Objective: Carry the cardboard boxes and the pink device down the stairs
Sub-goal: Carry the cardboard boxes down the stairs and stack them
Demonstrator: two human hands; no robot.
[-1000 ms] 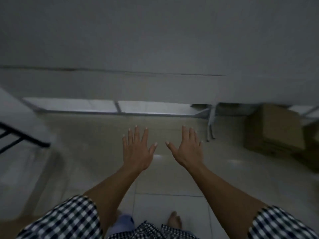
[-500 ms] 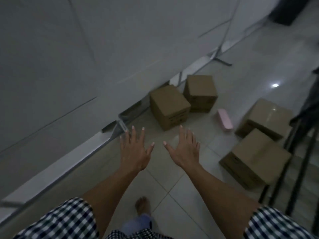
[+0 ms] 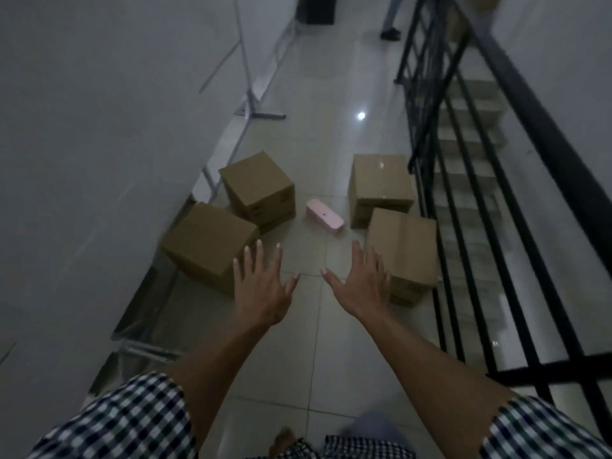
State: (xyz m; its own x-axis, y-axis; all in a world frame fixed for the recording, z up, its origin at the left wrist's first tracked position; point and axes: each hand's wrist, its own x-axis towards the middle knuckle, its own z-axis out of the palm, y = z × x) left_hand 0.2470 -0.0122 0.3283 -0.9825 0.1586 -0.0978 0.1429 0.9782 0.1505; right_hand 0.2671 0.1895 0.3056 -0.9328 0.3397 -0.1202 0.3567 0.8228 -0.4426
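- The left hand (image 3: 261, 293) was held out palm down, fingers straight and spread, gripping nothing.
- The right hand (image 3: 361, 286) was likewise flat and spread, holding nothing.
- Four brown cardboard boxes (image 3: 212, 236) stood on the pale tiled floor (image 3: 314, 342). The nearer left box (image 3: 202, 250) and farther left box (image 3: 258, 187) were by the white wall (image 3: 99, 127). The farther right box (image 3: 381, 183) and nearer right box (image 3: 407, 246) were beside the black metal railing (image 3: 516, 207).
- The flat pink oblong device (image 3: 324, 215) lay on the floor between the two pairs, apart from each.
- Grey stairs (image 3: 470, 127) showed beyond the railing.
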